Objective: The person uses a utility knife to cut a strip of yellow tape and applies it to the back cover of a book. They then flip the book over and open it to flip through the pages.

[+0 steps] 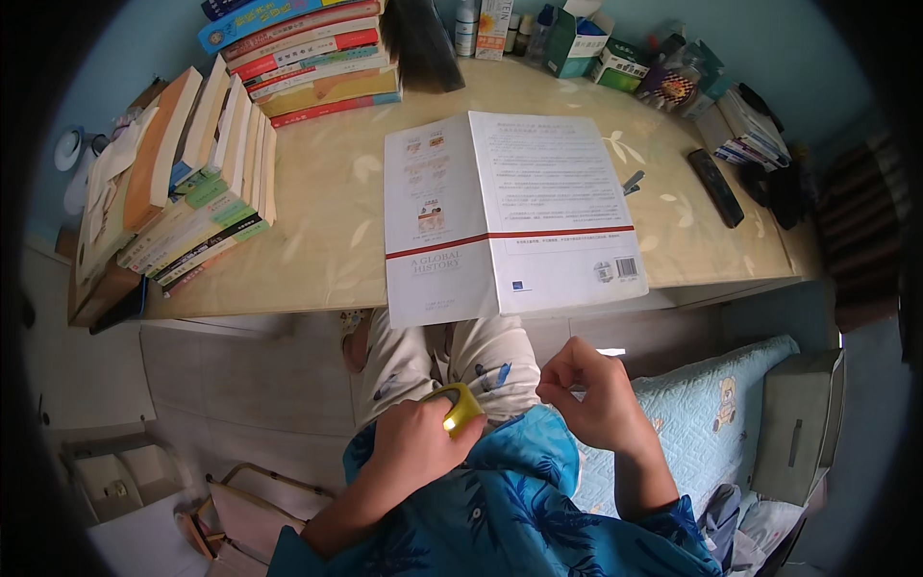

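A roll of yellowish adhesive tape [464, 412] is gripped in my left hand [418, 441], over my lap. To the right, my right hand [593, 393] is raised with its fingers curled and thumb near the fingertips; whether it pinches something thin cannot be told. Beyond both hands, a large white printed paper cover [440, 288] lies spread on the desk [324, 216], with a crease down its middle and a red stripe across it. Its lower edge reaches over the desk's front edge. A small grey object [633, 182], perhaps a stapler, shows beside its right edge.
Books stand in a row [209, 209] at the left, with a tall book stack [317, 65] behind. Boxes [577, 43] and bottles line the back. A black remote control [715, 189] lies at the right. Below are a folding chair [252, 505] and a quilted bed cover [685, 433].
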`<state>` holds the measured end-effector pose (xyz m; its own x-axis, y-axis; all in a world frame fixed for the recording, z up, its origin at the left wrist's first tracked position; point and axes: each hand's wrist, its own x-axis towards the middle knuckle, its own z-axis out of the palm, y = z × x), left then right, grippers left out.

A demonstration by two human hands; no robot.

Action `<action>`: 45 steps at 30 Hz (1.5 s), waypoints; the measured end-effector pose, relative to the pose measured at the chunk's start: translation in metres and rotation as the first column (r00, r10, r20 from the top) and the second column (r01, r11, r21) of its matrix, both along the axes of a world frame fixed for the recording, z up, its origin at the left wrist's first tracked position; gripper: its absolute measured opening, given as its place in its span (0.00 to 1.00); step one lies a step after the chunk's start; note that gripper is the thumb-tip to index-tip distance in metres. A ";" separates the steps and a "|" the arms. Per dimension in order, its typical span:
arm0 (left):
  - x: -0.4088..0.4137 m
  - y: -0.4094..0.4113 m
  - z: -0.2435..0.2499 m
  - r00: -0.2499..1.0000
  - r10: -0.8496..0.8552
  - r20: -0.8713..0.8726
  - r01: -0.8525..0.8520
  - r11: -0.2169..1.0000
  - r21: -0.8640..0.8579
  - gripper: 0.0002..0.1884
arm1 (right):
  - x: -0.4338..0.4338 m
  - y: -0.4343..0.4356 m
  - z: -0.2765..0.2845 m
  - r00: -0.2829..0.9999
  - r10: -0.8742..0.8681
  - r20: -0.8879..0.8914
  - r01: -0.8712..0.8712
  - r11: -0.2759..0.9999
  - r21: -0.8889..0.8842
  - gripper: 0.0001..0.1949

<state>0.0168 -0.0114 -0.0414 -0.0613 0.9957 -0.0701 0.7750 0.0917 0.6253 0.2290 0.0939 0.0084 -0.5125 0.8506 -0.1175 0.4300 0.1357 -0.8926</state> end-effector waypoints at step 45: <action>-0.017 -0.006 -0.021 0.419 0.106 0.902 0.417 0.860 -0.295 0.17 | 0.017 0.018 -0.005 1.000 -0.004 -0.010 0.002 0.976 -0.219 0.13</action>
<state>-0.0001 -0.0171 -0.0619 0.4460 0.8145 -0.3711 -0.1414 0.4735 0.8694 0.2465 0.1122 0.0033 -0.5119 0.8064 -0.2961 0.4208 -0.0652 -0.9048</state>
